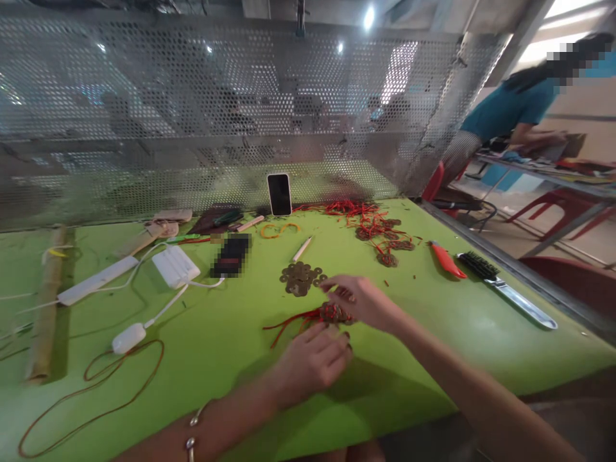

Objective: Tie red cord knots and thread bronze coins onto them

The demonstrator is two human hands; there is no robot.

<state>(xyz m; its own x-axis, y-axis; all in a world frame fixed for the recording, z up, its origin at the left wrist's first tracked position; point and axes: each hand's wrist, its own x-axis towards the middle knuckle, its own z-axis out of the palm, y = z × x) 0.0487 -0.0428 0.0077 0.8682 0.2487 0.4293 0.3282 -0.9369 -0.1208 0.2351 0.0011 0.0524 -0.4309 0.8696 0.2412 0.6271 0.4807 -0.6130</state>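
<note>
My left hand is low in front of me, its fingers curled at a cluster of brown coins tied with red cord. Red cord ends trail from the cluster to the left. Above it, my right hand is bent, with its fingers apart and the fingertips by the right edge of a pile of loose holed coins. Its fingers are slightly blurred, and no object shows in them. Part of the tied cluster is hidden behind both hands.
Finished-looking red-corded coins lie at back right, near a red-handled tool and a hairbrush. A phone leans at the back mesh. Left are a white adapter, cables and a bamboo stick. Another person bends at right.
</note>
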